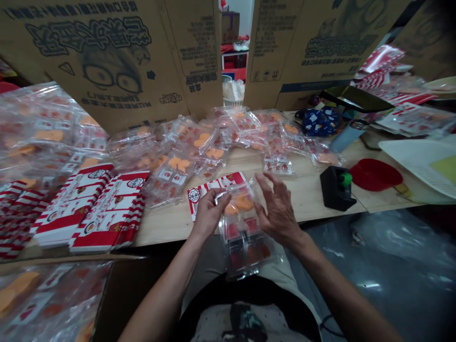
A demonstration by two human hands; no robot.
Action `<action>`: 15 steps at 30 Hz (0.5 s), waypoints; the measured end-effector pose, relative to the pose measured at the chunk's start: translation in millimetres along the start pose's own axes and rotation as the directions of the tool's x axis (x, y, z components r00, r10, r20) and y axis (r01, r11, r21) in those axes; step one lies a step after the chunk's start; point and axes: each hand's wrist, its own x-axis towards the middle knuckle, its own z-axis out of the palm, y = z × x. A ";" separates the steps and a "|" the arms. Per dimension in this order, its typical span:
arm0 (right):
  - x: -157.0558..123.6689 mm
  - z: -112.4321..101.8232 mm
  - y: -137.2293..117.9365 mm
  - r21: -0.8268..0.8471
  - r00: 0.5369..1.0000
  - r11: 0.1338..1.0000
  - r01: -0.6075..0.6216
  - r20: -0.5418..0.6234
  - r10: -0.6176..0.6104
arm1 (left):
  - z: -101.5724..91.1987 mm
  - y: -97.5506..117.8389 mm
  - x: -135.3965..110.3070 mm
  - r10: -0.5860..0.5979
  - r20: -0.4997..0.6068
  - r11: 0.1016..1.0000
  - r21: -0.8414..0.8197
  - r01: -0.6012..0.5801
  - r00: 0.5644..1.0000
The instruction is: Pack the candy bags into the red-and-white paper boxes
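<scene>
Observation, head view.

1. Item in hand: a clear packet (244, 228) of orange and red pieces. It is held over the near edge of the wooden table (309, 194), its upper end overlapping a flat red-and-white striped carton (213, 186) that lies on the table.
2. Grip: the left hand (208, 211) has thumb and fingers pinched together on the packet's upper left corner. The right hand (278, 211) is spread, fingers apart, its thumb side against the packet's right edge. I cannot tell whether it bears any load.
3. Handling, in my judgement: light, limp and slick. The film sags below the pinch and the loose pieces inside would shift. I rate the best hold as the upper seam or corners, where the film lies flat, not the bulging middle.
4. Markings: the carton carries a round cartoon-head emblem. Its small print is too fine to read. The cardboard boxes (107, 61) standing behind the table bear large printed characters and a cartoon figure with glasses, all upside down from here. I cannot make out the wording.
5. Surroundings: a heap of like packets (199, 142) across the table, stacked striped cartons (92, 209) to the left, and a black block with a green knob (337, 187) to the right.
</scene>
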 end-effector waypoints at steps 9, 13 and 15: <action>7.9 -4.6 16.0 0.678 0.818 0.464 -0.570 0.421 0.392 | 15.5 9.6 -14.9 0.089 -0.063 0.995 -0.036 -0.092 0.994; -9.8 6.7 11.0 0.676 0.726 0.334 -0.657 0.448 0.522 | 31.1 -16.0 -23.0 0.084 -0.117 0.996 0.003 -0.085 0.990; -13.1 5.5 17.3 0.671 0.678 0.300 -0.678 0.414 0.607 | 32.8 -23.7 -20.9 0.054 -0.044 0.998 0.047 -0.052 0.998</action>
